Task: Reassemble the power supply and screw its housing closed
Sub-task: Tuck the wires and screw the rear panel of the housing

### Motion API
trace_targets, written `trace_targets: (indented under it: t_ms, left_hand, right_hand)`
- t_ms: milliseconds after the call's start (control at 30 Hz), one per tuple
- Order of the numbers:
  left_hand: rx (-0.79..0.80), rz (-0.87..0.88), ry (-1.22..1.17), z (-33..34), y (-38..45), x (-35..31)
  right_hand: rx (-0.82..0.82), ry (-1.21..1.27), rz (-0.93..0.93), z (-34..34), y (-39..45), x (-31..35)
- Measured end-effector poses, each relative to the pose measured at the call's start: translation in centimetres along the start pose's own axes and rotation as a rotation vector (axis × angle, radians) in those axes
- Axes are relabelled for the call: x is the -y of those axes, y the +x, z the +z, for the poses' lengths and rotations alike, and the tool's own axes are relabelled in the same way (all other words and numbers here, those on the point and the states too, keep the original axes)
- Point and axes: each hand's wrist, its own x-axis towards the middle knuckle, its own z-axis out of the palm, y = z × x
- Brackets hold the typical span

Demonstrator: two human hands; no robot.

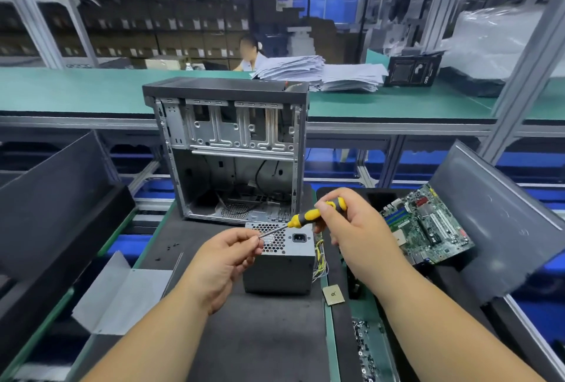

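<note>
At centre of the dark mat [244, 336] sits the power supply [279, 262], a grey metal box with its honeycomb vent and black socket facing up. Right hand [351, 229], at 1 o'clock from the box, curls its fingers and thumb round the yellow-and-black handle of a screwdriver [308, 216]; the shaft slants down toward 8 o'clock. Left hand [226, 256], at 9 o'clock from the box, pinches the shaft tip between thumb and fingertips, just above the vent; whether a screw sits at the tip cannot be told. Neither hand touches the box. A bundle of yellow and black wires [321, 262] leaves the box on its 3 o'clock side. At 12 o'clock, just behind the box, stands an open computer case [232, 149], side panel off, interior mostly bare. At 3 o'clock, well apart, a green circuit board [428, 225] lies tilted on a dark tray [501, 216]. At 5 o'clock a small square chip [333, 294] lies beside the mat edge; further toward 5 o'clock a pile of screws [363, 351]. At 9 o'clock a few small black screws [171, 248] lie loose on the mat; at 8 o'clock, a grey folded sheet [122, 296]. Across the far green bench [91, 88], paper stacks [318, 71] and a seated person [250, 51].
</note>
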Motion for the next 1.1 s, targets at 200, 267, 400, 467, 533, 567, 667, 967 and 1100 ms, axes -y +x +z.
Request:
trace_targets:
  t_ms: [200, 267, 400, 467, 533, 567, 667, 967, 1100]
  left_hand:
    - [0.083, 0.058, 0.127, -1.8, 0.4, -1.0]
    - [0.146, 0.037, 0.118, -2.5, 0.8, -1.2]
    - [0.204, 0.057, 0.129, -4.3, 2.2, -1.1]
    - [0.165, 0.073, 0.230, -5.4, 2.9, -0.8]
    - [0.131, 0.094, 0.390, -6.6, 3.6, -0.6]
    - [0.123, 0.108, 0.485, -7.0, 3.9, -0.5]
    - [0.147, 0.170, 0.747, -7.8, 4.9, -0.2]
    - [0.339, 0.275, 1.014, -8.0, 6.0, 0.5]
    - [0.349, 0.290, 1.014, -7.9, 6.2, 0.4]
  right_hand:
    - [-0.057, -0.020, -0.033, 2.1, 1.3, 0.4]
    - [-0.071, -0.024, -0.026, 3.0, 1.6, 0.4]
    - [-0.067, -0.185, -0.015, 4.6, 2.4, -0.1]
    - [-0.063, -0.307, -0.022, 5.3, 2.9, 0.0]
    - [-0.041, -0.421, -0.030, 6.2, 3.4, 0.2]
    - [-0.028, -0.470, -0.031, 6.7, 3.6, 0.3]
    - [0.009, -0.594, -0.024, 7.9, 4.2, 0.5]
    - [0.061, -0.761, -0.018, 9.7, 5.1, 1.3]
    - [0.078, -0.817, -0.026, 10.1, 5.4, 1.3]
